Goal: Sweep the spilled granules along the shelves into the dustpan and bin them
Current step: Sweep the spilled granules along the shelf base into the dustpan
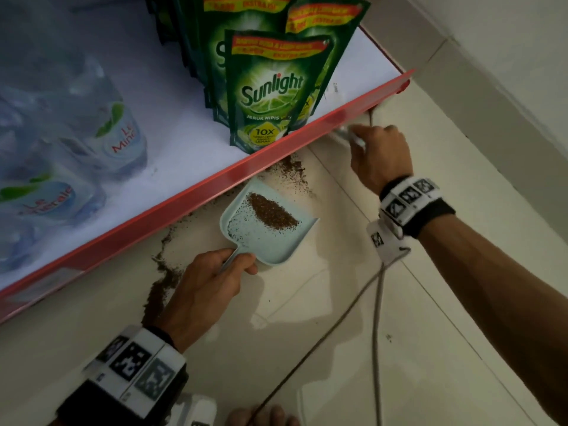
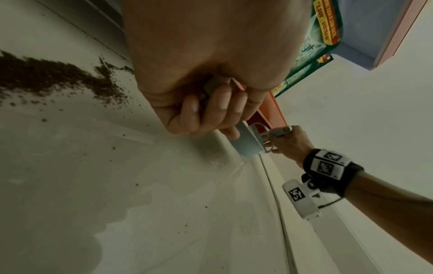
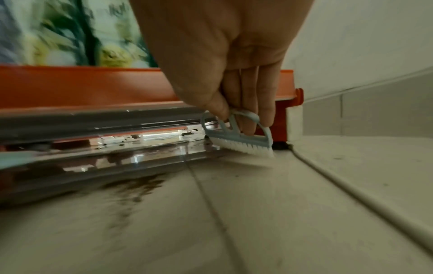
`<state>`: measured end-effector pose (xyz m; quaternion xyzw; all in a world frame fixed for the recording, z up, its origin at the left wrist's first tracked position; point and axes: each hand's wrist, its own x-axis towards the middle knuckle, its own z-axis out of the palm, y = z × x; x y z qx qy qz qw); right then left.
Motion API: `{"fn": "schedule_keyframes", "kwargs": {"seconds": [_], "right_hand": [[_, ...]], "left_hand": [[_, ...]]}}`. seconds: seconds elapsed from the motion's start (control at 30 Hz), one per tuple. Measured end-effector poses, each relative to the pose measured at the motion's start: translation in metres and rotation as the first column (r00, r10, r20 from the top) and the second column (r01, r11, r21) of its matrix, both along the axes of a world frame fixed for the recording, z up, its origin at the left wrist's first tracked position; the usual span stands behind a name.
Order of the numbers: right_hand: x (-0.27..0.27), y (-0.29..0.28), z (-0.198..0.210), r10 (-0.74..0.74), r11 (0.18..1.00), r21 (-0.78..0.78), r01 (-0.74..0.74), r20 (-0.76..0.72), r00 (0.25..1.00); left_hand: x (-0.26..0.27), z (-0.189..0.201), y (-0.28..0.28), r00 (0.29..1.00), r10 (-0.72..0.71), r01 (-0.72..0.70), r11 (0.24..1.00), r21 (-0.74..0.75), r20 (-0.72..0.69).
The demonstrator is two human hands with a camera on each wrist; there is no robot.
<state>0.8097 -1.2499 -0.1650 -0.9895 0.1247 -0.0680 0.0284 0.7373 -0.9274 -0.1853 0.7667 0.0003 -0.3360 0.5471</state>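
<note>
Left hand [image 1: 203, 287] around dustpan [image 1: 267, 222] handle.

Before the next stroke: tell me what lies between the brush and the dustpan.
Only bare floor tile and scattered brown granules lie between the small pale blue brush and the pale blue plastic dustpan; nothing blocks it.

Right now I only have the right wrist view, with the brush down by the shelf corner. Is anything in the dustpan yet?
Observer: Yes. The head view shows the dustpan holding a brown pile of granules.
Operator: What is holding the pan?
Observer: The left hand grips its handle.
Operator: Is any spill left on that side?
Observer: Yes. A dark trail lies on the floor along the red shelf edge, beside the left wrist.
</note>
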Motion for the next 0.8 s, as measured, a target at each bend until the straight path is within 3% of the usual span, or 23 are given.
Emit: {"fn": "schedule_keyframes", "kwargs": {"seconds": [0.13,0.3,0.43,0.5,0.57,0.63,0.7,0.8], "right_hand": [[0.033,-0.023,-0.01,-0.163,0.986,-0.056,0.16,-0.054,0.985],[0.04,-0.015,-0.021,-0.184,0.983,-0.003,0.185,-0.097,0.978],[0.023,0.012,-0.017,0.077,0.995,0.075,-0.071,-0.078,0.994],[0.004,0.027,-0.01,0.244,0.963,0.13,-0.237,-0.042,0.969],[-0.009,0.031,-0.006,0.313,0.944,0.118,-0.309,-0.018,0.95],[-0.009,0.023,-0.003,0.256,0.965,0.053,-0.255,-0.002,0.967],[0.002,0.006,-0.003,0.11,0.994,0.019,-0.11,0.0,0.994],[0.007,-0.018,-0.002,-0.058,0.998,0.014,0.06,-0.102,0.993]], "left_hand": [[0.0,-0.002,0.0,1.0,0.001,-0.001,1.0,-0.01,-0.02],[0.001,-0.001,-0.009,1.0,-0.004,0.004,1.0,-0.011,-0.022],[-0.001,0.003,-0.008,1.0,0.0,0.0,1.0,-0.011,-0.012],[-0.002,0.005,-0.005,1.0,0.006,-0.006,1.0,-0.01,-0.004],[-0.001,0.006,-0.005,1.0,0.009,-0.009,1.0,-0.014,-0.004],[-0.001,0.008,-0.004,1.0,0.004,-0.004,1.0,-0.011,-0.001],[-0.001,0.009,-0.003,1.0,-0.002,0.002,1.0,-0.005,0.005],[-0.005,0.01,-0.008,1.0,-0.021,0.021,1.0,-0.004,0.011]]}}
